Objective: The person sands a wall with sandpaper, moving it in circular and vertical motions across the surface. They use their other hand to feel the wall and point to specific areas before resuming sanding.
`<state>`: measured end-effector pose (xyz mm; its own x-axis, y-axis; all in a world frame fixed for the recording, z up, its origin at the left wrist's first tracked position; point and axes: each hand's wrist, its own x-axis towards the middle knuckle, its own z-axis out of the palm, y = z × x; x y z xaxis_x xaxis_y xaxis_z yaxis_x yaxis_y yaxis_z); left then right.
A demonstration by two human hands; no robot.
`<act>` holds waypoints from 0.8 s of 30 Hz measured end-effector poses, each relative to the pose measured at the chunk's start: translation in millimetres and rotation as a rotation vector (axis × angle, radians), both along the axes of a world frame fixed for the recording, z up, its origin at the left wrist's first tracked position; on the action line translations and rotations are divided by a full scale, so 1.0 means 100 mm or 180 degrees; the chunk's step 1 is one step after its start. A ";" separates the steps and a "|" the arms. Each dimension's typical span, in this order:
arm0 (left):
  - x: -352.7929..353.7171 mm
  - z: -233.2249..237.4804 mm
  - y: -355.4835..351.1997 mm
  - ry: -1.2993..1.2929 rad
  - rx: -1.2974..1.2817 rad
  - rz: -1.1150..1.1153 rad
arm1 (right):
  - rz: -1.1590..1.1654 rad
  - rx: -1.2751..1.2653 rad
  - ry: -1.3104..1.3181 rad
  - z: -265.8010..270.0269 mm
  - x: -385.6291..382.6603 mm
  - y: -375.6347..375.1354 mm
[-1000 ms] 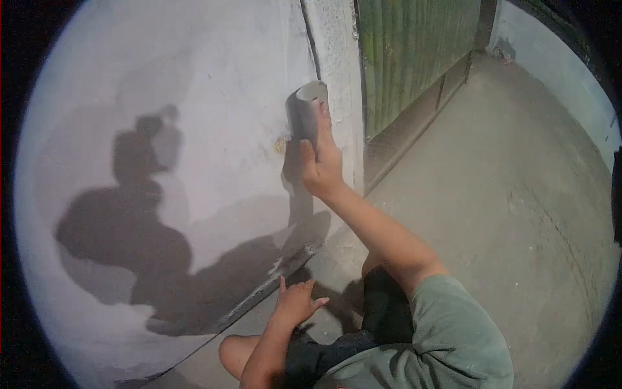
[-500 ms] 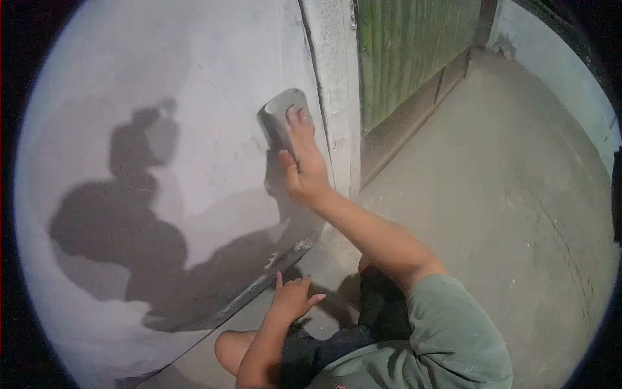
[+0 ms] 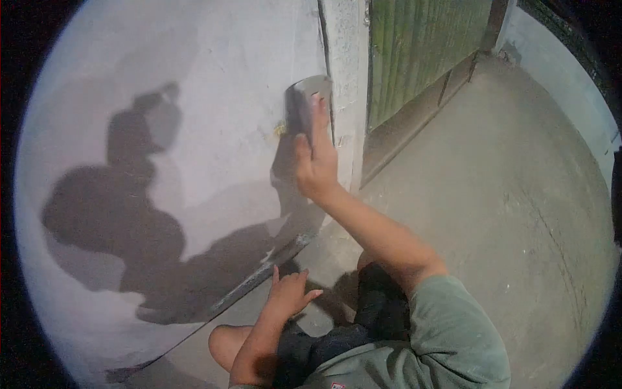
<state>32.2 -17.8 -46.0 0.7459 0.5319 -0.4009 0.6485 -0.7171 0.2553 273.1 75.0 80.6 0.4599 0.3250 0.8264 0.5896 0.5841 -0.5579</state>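
Item 1: grey sandpaper sheet point(image 3: 306, 97), pinned against the plastered wall point(image 3: 214, 91) just beside the pillar corner point(image 3: 345, 71); its top edge curls away from the surface.
Item 2: right hand point(image 3: 316, 165), flat, fingers straight, pressing the sheet to the wall.
Item 3: left hand point(image 3: 289, 295), fingers spread, propped on the concrete floor point(image 3: 492, 194) by the wall's base.
Item 4: green gate point(image 3: 421, 45), beyond the pillar.
Risk, as I judge it: only flat pressure holds the sheet, so the curled edge could fold or snag at the corner and slip free.
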 end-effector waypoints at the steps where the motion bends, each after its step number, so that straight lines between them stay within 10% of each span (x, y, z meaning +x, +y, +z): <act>1: 0.01 0.01 0.02 0.0076 -0.0032 -0.0005 | 0.0002 -0.0058 -0.0236 -0.03 -0.03 0.00; 24: 0.03 0.11 0.03 0.0109 -0.0132 0.0050 | 0.0318 -0.0376 0.0155 0.02 0.06 -0.04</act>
<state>34.7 -14.9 -35.3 0.7231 0.5258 -0.4480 0.6685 -0.6959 0.2622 279.2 71.1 82.5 0.4590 0.4648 0.7572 0.5025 0.5671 -0.6527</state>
